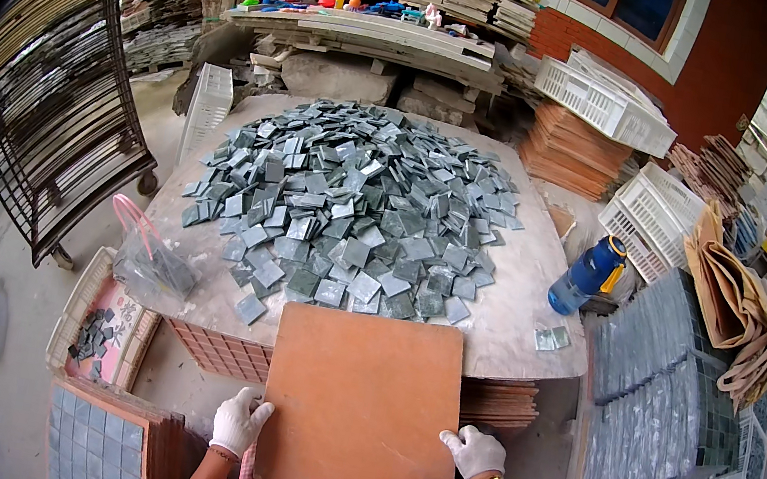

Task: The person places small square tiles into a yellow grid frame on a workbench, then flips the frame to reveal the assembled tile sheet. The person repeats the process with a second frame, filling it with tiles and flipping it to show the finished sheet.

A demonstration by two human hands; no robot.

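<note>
Square orange-brown board (pixel 362 409): directly in front of the person, its far edge overlapping the near edge of the pale, dusty table (pixel 514 358), its near edge over the lap.
Left hand (pixel 238 423): in a white glove, fingers curled, grasping the board's left edge, thumb toward the surface.
Right hand (pixel 476 455): also white-gloved, grasping the right edge at about the same height; its hidden fingers cannot be made out.
Grey-green square stone tiles (pixel 352 184): a loose heap on the table beyond the board, tilted and overlapping.
Rows already laid: a neat grid of blue-grey square tiles (pixel 95 450) at lower left, and tall stacks of gridded grey-green tile sheets (pixel 642 425) at right.
Rows not laid: the held board, which carries no tiles, and the whole unsorted heap.
</note>
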